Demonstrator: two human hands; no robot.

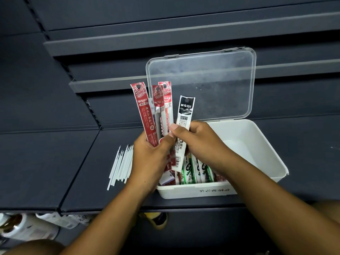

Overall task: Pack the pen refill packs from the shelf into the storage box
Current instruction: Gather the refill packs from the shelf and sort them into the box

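Note:
A white storage box (261, 144) stands on the dark shelf, its clear lid (202, 83) hinged upright at the back. My left hand (149, 161) grips a fan of three red refill packs (145, 115) held upright over the box's left end. My right hand (202, 142) pinches a black-and-white refill pack (184, 115) right beside them, thumb on its front. Green-and-white refill packs (198, 172) lie inside the box under my hands, along its front left part. The box's right half shows bare white floor.
Several loose thin white refills (121, 164) lie on the shelf just left of the box. Dark empty shelf tiers (128, 43) rise behind. Below the shelf edge are packaged goods (27, 227) at lower left and a yellow-and-black shoe (156, 219).

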